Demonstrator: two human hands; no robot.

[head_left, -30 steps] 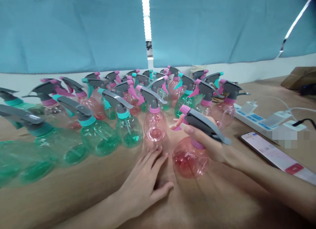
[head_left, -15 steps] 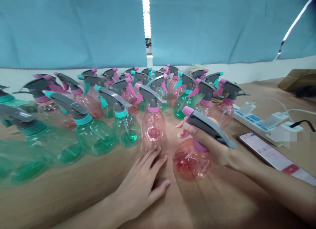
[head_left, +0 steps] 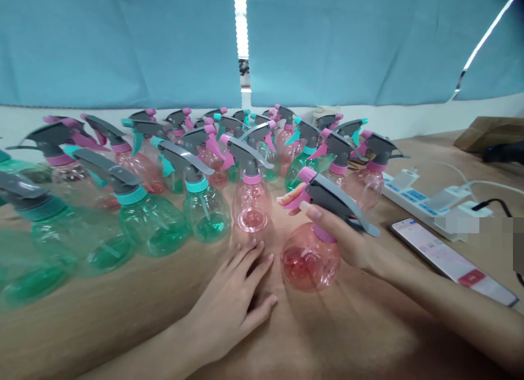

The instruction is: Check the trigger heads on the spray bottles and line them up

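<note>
Right hand (head_left: 347, 241) is clenched round the neck of a pink bottle (head_left: 310, 260), just left of the phone (head_left: 446, 254), thumb up against the grey sprayer (head_left: 335, 201) and fingers out by its pink trigger. The bottle leans, nozzle pointing away from the phone, and I can't tell whether its base touches the table (head_left: 123, 309). Left hand (head_left: 235, 298) lies flat, palm down, further left of the phone than the held bottle, fingers spread and gripping nothing; its fingertips sit just short of a standing pink bottle (head_left: 250, 208). Beyond that, well left of the phone, a crowd of green and pink bottles (head_left: 151, 221) stands upright in rows. Behind the phone runs a white power strip (head_left: 413, 197) with plugs in it
</note>
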